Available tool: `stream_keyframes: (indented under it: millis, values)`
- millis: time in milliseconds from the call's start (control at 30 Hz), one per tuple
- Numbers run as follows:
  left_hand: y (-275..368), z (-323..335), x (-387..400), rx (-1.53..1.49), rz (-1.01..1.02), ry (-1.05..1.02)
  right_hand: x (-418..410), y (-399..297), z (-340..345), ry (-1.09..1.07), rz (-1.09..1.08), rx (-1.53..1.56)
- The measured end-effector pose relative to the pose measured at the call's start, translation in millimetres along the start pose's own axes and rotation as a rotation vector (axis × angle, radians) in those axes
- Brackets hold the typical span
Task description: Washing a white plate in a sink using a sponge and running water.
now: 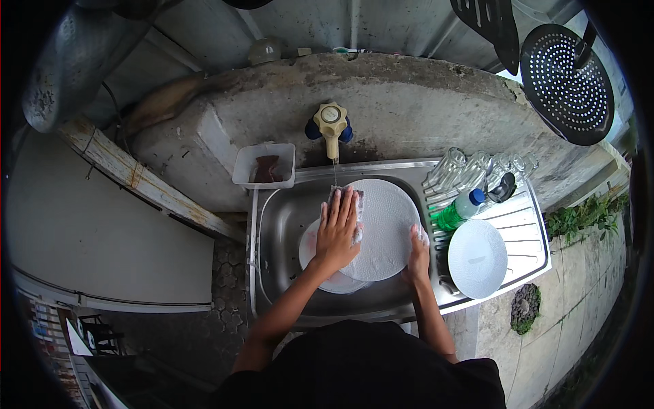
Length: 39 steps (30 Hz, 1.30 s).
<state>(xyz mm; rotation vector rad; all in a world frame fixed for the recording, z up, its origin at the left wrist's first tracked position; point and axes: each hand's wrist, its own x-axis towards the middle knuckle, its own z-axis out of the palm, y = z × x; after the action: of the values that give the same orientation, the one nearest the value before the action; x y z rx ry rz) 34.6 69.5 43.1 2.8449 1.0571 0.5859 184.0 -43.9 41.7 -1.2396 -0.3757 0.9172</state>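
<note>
My right hand (pixel 418 251) grips the right rim of a white textured plate (pixel 387 232), with suds on its thumb. Flat against the plate's left part, my left hand (pixel 339 225) presses a soapy sponge (pixel 360 200) that shows at its fingertips. The plate is held over the stainless steel sink basin (pixel 278 214). Beneath it, another white plate (pixel 310 245) lies in the basin, partly hidden. A thin stream of water runs from the cream-coloured tap (pixel 332 145) behind my left fingers.
A plastic tub (pixel 239 171) with a brown-red pad (pixel 267 168) stands at the back left. On the drainboard (pixel 531 240) at right are several glass mugs (pixel 447 168), a ladle (pixel 503 188), a bottle of green liquid (pixel 452 213) and a clean-looking plate (pixel 477 259). A skimmer (pixel 567 84) hangs upper right.
</note>
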Motion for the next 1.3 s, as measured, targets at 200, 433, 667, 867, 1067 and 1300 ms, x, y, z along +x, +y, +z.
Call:
stream_keyframes:
  millis: [200, 433, 667, 867, 1067, 1300]
  values:
    - [56.0, 10.4, -31.1, -0.335, 0.172, -0.142, 11.1, 11.0, 13.1, -0.009, -0.105, 0.080]
    - [-11.6, -2.5, 2.6, -0.019, 0.041, -0.037, 2.2, 0.8, 3.6, -0.035, 0.011, -0.025]
    - [31.3, 10.2, -29.8, -0.309, 0.139, -0.146, 5.6, 4.6, 5.3, 0.091, 0.013, 0.031]
    - [26.3, -2.7, -1.2, -0.255, 0.295, -0.176, 3.5, 12.2, 6.4, -0.090, 0.001, 0.144]
    - [-21.0, 11.2, -16.8, -0.082, 0.043, -0.125, 4.6, -2.7, 3.6, 0.077, 0.047, 0.075]
    - [42.3, 7.0, -22.4, -0.405, 0.265, -0.220, 9.5, 22.5, 8.3, -0.097, 0.110, 0.240]
